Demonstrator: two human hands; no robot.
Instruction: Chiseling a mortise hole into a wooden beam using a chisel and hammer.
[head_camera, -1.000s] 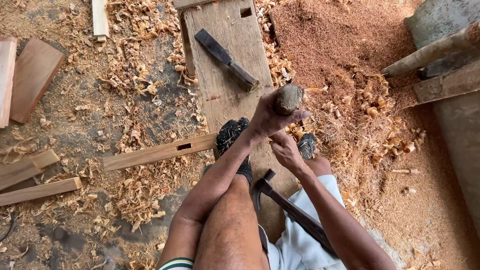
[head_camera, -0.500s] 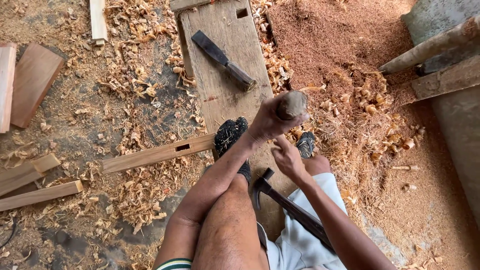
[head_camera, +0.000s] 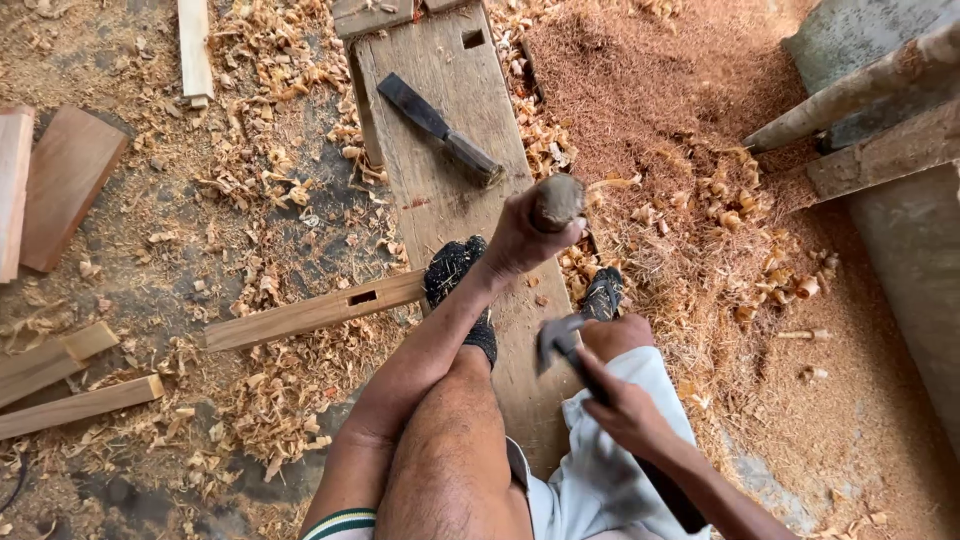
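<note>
My left hand (head_camera: 520, 238) is closed around an upright chisel whose worn wooden butt (head_camera: 558, 200) sticks out above the fist. It stands over the long grey plank (head_camera: 440, 200) that I sit on. My right hand (head_camera: 625, 412) grips the dark handle of a hammer, and the hammer's metal head (head_camera: 558, 335) hangs below the chisel, above my right knee. My left foot in a dark sandal (head_camera: 455, 268) rests on a slim wooden strip with a mortise hole (head_camera: 310, 315) that crosses the plank. My right foot (head_camera: 603, 292) is at the plank's right edge.
A second, broad chisel (head_camera: 440, 130) lies on the plank farther off. Wood shavings and sawdust (head_camera: 650, 120) cover the ground. Short boards (head_camera: 60, 185) and battens (head_camera: 75, 405) lie at left. Timbers (head_camera: 860, 90) lean against a concrete block at right.
My right hand has drawn back from beside the chisel toward my body and now holds the hammer's handle. The left hand with the chisel has barely shifted.
</note>
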